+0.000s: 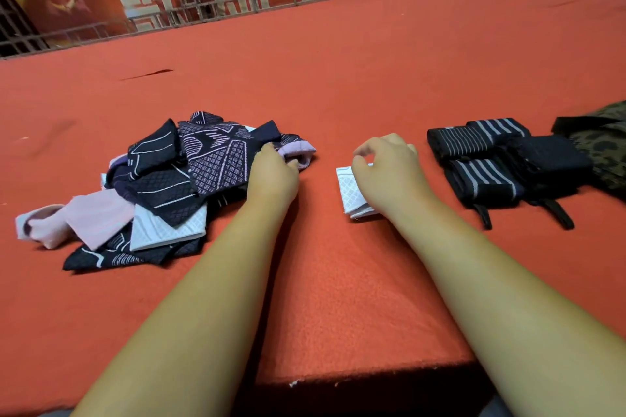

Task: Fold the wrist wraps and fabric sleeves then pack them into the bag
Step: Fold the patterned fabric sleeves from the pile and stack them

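A loose pile of fabric sleeves (162, 186), dark navy with pale line patterns plus pink and white ones, lies at the left on the red felt table (338, 85). My left hand (271, 173) rests on the pile's right edge, fingers closing on a lilac-cuffed sleeve (298, 152). My right hand (386, 169) presses down on a small folded white sleeve (349, 189) in the middle. Folded black wrist wraps with grey stripes (501, 166) sit in a group at the right. A camouflage bag (599, 142) lies at the far right edge, partly out of view.
The table's near edge (355, 379) runs just below my forearms. A metal railing (237, 7) with red and blue banners stands along the far side. A small dark tear (149, 74) marks the felt at the back left.
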Available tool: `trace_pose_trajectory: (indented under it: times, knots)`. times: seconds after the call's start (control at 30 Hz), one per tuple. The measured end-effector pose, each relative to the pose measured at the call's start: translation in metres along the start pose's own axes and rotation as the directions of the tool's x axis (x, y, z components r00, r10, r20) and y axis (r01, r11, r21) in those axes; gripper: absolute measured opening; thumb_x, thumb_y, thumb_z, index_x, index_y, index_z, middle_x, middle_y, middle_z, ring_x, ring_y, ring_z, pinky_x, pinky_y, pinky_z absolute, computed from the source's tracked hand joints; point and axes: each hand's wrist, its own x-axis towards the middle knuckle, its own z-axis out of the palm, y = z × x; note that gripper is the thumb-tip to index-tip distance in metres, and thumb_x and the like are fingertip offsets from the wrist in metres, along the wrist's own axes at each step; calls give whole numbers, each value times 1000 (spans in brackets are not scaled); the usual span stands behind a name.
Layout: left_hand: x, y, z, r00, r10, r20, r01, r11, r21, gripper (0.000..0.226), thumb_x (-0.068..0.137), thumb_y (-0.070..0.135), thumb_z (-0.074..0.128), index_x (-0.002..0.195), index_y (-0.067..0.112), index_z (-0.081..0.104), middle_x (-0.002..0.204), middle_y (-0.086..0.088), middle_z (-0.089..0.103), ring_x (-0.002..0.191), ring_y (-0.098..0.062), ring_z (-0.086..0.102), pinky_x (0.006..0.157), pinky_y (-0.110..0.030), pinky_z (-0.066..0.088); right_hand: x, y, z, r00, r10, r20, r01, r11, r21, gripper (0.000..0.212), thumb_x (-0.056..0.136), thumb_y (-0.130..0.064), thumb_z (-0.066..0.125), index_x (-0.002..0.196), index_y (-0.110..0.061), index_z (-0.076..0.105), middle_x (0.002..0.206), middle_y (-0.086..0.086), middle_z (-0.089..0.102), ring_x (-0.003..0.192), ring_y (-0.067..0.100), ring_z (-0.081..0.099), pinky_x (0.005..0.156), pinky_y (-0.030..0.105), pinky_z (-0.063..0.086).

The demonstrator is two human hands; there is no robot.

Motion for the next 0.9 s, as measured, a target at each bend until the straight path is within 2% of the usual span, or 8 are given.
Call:
trace_pose_trajectory:
  times: [0.1, 0.23, 0.33, 0.43, 0.5, 0.67, 0.8, 0.9]
  knots:
    - [-6, -3, -2, 1000, 12, -23, -13, 999, -50, 28, 100, 15, 56, 126, 12, 67, 124, -11, 71, 118, -32, 65, 91, -37, 46, -1, -6, 2, 1000, -1, -8, 1, 999, 37, 25, 101, -23, 53, 111, -26, 76, 127, 0, 61, 121, 33, 48, 99, 34, 40]
    - [-38, 4, -18, 998, 17, 64, 3, 956, -293, 18, 85, 22, 73, 101, 29, 74, 95, 11, 76, 95, -12, 73, 77, -38, 60, -4, -16, 2, 1000, -16, 14, 14, 994, 111, 26, 101, -21, 55, 116, -25, 75, 128, 1, 63, 124, 29, 53, 99, 32, 41]
    - [-58, 4, -38, 994, 69, 84, -28, 908, -417, 15, 86, 19, 77, 97, 29, 75, 88, 9, 77, 88, -15, 75, 76, -46, 64, -10, -26, -1, 995, -15, 100, -12, 965, 261, 37, 99, -15, 55, 131, -25, 70, 135, -2, 65, 122, 16, 60, 90, 26, 44]
    - [-74, 3, -63, 986, 148, 80, -87, 857, -509, 19, 89, 7, 76, 100, 22, 78, 88, 0, 79, 75, -8, 69, 70, -28, 57, -19, -35, -6, 975, -33, 222, -40, 948, 316, 45, 101, -17, 52, 142, -31, 64, 136, -8, 67, 118, 11, 64, 79, 23, 51]
    - [-83, 4, -80, 984, 165, 72, -100, 836, -539, 23, 87, 0, 71, 98, 18, 79, 82, -1, 78, 69, -6, 65, 64, -22, 52, -27, -42, -8, 958, -64, 278, -40, 934, 355, 43, 100, -21, 53, 139, -35, 65, 126, -12, 73, 112, 10, 68, 86, 23, 54]
    - [-95, -5, -109, 993, 114, 21, -79, 795, -601, 31, 81, -6, 63, 86, 20, 78, 76, -5, 76, 66, -15, 63, 64, -34, 53, -49, -57, -5, 887, -234, 398, -24, 838, 545, 35, 89, -20, 63, 117, -37, 76, 109, -10, 80, 102, 17, 76, 96, 45, 61]
    - [-108, -15, -122, 992, 117, -50, -125, 830, -544, 29, 79, -2, 65, 87, 23, 77, 81, 5, 74, 68, -6, 60, 66, -29, 50, -69, -71, 0, 863, -330, 382, 53, 812, 581, 28, 94, -11, 72, 113, -31, 75, 106, -9, 79, 99, 17, 76, 96, 47, 61]
    - [-115, -29, -126, 995, 84, -56, -101, 849, -519, 17, 83, 14, 72, 94, 27, 75, 83, 7, 71, 76, -2, 64, 76, -28, 57, -76, -77, 8, 905, -285, 315, 96, 860, 502, 18, 92, -14, 73, 98, -31, 71, 91, -10, 76, 81, 13, 70, 87, 50, 61]
